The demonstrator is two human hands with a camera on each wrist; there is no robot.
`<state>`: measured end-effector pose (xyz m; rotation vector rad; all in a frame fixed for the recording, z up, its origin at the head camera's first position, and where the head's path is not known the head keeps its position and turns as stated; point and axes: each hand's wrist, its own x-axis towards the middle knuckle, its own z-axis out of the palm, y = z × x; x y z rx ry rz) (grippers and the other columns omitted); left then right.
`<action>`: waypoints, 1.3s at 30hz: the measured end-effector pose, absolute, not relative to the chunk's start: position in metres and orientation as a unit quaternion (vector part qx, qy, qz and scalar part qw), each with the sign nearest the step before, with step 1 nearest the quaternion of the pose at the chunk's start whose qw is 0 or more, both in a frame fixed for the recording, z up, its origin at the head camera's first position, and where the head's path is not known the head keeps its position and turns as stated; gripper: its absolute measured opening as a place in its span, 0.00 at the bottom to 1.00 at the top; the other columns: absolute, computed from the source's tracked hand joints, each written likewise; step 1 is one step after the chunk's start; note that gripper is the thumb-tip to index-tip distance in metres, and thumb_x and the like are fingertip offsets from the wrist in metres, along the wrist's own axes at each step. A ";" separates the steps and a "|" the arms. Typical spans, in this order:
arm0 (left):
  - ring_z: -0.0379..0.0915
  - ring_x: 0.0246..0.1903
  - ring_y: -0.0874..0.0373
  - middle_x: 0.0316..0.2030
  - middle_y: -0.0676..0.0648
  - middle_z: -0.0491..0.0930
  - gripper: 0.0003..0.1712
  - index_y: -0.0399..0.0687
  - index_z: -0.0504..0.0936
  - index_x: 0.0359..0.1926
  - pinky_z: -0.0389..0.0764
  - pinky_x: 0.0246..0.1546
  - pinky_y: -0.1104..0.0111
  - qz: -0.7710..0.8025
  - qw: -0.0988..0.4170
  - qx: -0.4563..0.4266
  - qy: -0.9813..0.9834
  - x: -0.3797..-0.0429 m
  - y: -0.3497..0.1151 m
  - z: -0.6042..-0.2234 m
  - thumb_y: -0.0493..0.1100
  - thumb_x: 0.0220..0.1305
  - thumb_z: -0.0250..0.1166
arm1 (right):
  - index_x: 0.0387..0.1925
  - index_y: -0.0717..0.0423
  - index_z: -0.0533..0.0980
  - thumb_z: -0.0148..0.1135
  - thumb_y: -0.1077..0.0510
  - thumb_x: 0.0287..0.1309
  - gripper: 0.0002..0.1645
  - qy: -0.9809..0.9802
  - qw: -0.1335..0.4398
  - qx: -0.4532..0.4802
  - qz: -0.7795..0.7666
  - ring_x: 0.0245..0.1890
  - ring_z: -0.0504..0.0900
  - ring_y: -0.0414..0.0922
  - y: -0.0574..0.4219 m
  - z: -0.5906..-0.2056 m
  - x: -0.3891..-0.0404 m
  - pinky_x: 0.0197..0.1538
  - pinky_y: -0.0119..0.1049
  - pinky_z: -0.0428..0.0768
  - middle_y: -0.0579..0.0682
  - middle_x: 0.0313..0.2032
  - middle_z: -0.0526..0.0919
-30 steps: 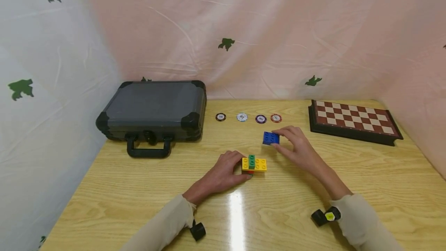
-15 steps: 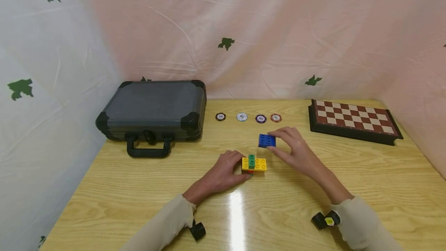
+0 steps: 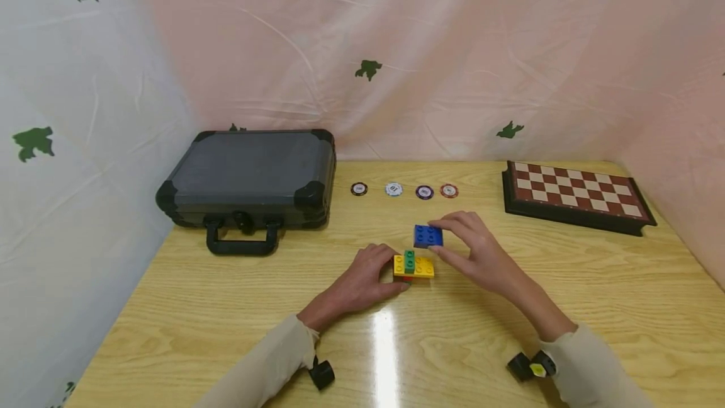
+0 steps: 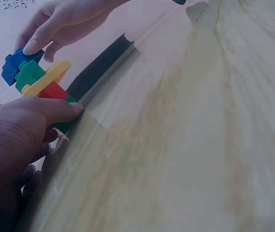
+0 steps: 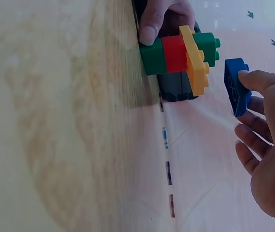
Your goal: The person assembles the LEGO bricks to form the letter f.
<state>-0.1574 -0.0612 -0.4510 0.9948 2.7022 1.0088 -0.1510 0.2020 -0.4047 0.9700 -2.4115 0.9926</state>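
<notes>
A small stack of toy building bricks stands on the wooden table: a green brick [image 5: 153, 57] at the bottom, a red brick [image 5: 175, 53] over it, a flat yellow brick [image 3: 423, 267] across that, and a narrow green brick [image 3: 410, 261] on top. My left hand [image 3: 365, 279] grips the stack's base from the left, thumb on the near side. Between thumb and fingers, my right hand [image 3: 478, 250] pinches a blue brick [image 3: 427, 236] by its right end. In the right wrist view the blue brick hangs above the stack, apart from the top green brick.
Behind the hands lie several poker chips [image 3: 393, 189] in a row. A grey case [image 3: 255, 169] with a black handle stands at the back left. At the back right is a folded chessboard [image 3: 578, 197]. A patterned cloth [image 3: 430, 49] hangs behind the table [image 3: 226, 307].
My right hand has carried the blue brick left and nearer to me, toward the stack. The left hand and the stack have stayed in place.
</notes>
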 end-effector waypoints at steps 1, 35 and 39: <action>0.70 0.51 0.56 0.49 0.52 0.80 0.24 0.48 0.81 0.56 0.69 0.58 0.56 0.331 0.044 0.326 0.884 -0.157 -0.061 -0.451 0.51 0.64 0.74 | 0.59 0.60 0.80 0.75 0.69 0.55 0.28 -0.852 0.175 0.344 0.353 0.54 0.73 0.47 0.201 -0.405 -0.150 0.57 0.29 0.71 0.52 0.53 0.80; 0.70 0.50 0.56 0.48 0.52 0.80 0.23 0.48 0.80 0.55 0.69 0.56 0.56 0.332 0.041 0.331 0.882 -0.157 -0.062 -0.451 0.51 0.64 0.74 | 0.59 0.55 0.80 0.77 0.66 0.55 0.29 -0.844 0.156 0.379 0.346 0.52 0.75 0.44 0.194 -0.407 -0.136 0.55 0.32 0.76 0.46 0.53 0.82; 0.70 0.51 0.56 0.48 0.52 0.80 0.23 0.49 0.80 0.55 0.69 0.56 0.56 0.332 0.041 0.329 0.883 -0.157 -0.061 -0.451 0.51 0.64 0.75 | 0.59 0.54 0.80 0.77 0.65 0.55 0.28 -0.846 0.157 0.379 0.342 0.52 0.76 0.44 0.194 -0.406 -0.136 0.55 0.32 0.76 0.47 0.53 0.82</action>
